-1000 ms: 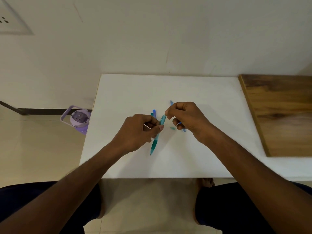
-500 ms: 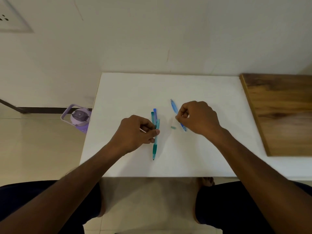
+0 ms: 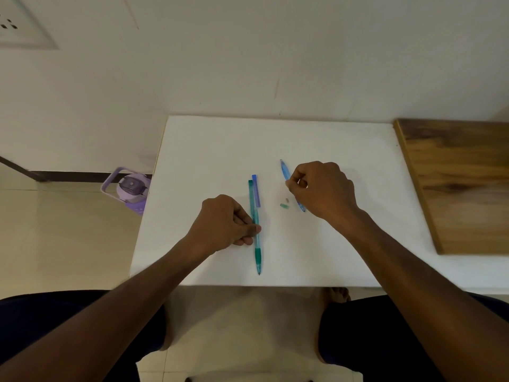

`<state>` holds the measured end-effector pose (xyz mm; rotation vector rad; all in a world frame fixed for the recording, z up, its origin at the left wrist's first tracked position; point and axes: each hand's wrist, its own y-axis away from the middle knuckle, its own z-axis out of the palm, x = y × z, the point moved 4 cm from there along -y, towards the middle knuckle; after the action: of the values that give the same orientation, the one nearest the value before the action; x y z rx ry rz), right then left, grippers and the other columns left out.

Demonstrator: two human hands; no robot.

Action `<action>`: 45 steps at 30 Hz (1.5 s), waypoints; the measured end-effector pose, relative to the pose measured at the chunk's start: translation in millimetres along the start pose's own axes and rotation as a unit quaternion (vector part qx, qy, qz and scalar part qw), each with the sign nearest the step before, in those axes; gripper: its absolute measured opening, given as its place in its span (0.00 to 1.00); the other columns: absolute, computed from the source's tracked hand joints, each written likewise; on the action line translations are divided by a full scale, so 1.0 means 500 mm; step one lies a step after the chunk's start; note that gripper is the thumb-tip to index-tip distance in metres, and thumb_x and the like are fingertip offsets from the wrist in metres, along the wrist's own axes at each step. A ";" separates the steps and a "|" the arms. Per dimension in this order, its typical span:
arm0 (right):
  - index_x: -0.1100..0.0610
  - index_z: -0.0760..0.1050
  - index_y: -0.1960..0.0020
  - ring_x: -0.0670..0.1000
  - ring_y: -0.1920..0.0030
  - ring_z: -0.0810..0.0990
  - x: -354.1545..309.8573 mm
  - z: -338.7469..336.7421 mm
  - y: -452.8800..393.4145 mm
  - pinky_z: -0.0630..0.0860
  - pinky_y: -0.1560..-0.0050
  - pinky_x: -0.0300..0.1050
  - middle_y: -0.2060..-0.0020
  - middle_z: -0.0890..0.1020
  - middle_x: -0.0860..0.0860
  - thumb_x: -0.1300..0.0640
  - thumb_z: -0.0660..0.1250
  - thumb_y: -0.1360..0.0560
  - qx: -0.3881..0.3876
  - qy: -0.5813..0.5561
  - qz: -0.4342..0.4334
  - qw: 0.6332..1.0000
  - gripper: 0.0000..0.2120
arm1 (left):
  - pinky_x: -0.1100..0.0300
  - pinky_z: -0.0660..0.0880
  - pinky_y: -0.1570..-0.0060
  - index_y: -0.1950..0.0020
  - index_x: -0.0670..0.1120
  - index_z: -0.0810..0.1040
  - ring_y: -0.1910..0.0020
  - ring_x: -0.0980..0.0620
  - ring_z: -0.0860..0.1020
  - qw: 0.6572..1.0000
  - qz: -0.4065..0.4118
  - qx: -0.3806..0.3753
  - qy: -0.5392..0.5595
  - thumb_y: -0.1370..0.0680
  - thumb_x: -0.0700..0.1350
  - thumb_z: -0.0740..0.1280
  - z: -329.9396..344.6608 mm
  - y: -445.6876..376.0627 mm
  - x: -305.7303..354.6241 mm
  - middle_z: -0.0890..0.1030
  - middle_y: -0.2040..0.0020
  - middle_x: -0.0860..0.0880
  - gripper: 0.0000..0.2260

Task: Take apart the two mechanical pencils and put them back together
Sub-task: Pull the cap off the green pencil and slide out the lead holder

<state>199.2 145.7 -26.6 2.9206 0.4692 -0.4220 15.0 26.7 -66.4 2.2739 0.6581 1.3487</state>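
Note:
A green mechanical pencil [image 3: 256,238] lies lengthwise on the white table [image 3: 275,144], tip toward me. My left hand [image 3: 225,224] pinches its barrel at the middle. A short blue clip piece [image 3: 257,191] lies beside its upper end. Further right a blue pencil barrel [image 3: 285,170] lies slanted, partly under my right hand [image 3: 322,188], whose fingertips are pinched together just above it. Whether they hold a small part I cannot tell. Two tiny parts lie between the pencils: a green cap [image 3: 284,206] and a pale eraser bit [image 3: 287,200].
A wooden board [image 3: 457,183] covers the table's right side. A purple water bottle [image 3: 132,188] stands on the floor left of the table. A wall rises right behind the table. My knees are under the near edge.
The green pencil went from tilted between both hands to flat on the table under my left hand. My right hand let go of it and moved right, over the blue barrel.

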 end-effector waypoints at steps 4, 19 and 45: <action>0.47 0.83 0.48 0.49 0.58 0.83 -0.014 -0.004 0.004 0.83 0.54 0.48 0.57 0.86 0.45 0.40 0.68 0.19 0.003 -0.011 -0.009 1.000 0.12 | 0.56 0.86 0.50 0.55 0.42 0.86 0.64 0.51 0.88 0.999 0.000 0.008 -0.051 0.28 0.52 0.81 -0.008 -0.005 -0.005 0.88 0.66 0.49 0.14; 0.47 0.84 0.49 0.48 0.59 0.83 -0.027 -0.009 0.007 0.82 0.56 0.46 0.58 0.86 0.44 0.40 0.68 0.19 0.004 -0.023 -0.023 0.999 0.12 | 0.60 0.80 0.60 0.55 0.49 0.81 0.63 0.54 0.81 0.960 0.102 0.190 -0.176 0.26 0.58 0.79 -0.038 -0.061 0.029 0.81 0.62 0.55 0.14; 0.53 0.86 0.48 0.45 0.62 0.86 -0.047 0.022 0.009 0.83 0.53 0.39 0.56 0.87 0.45 0.46 0.73 0.21 -0.050 -0.237 -0.022 0.970 0.11 | 0.68 0.74 0.59 0.49 0.46 0.83 0.60 0.52 0.80 0.963 0.131 0.176 -0.158 0.23 0.49 0.77 -0.084 -0.042 0.030 0.83 0.57 0.52 0.09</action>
<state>176.8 132.5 -29.4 2.5897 0.4632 -1.0347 -19.8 56.9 -49.1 2.8680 0.5339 0.9964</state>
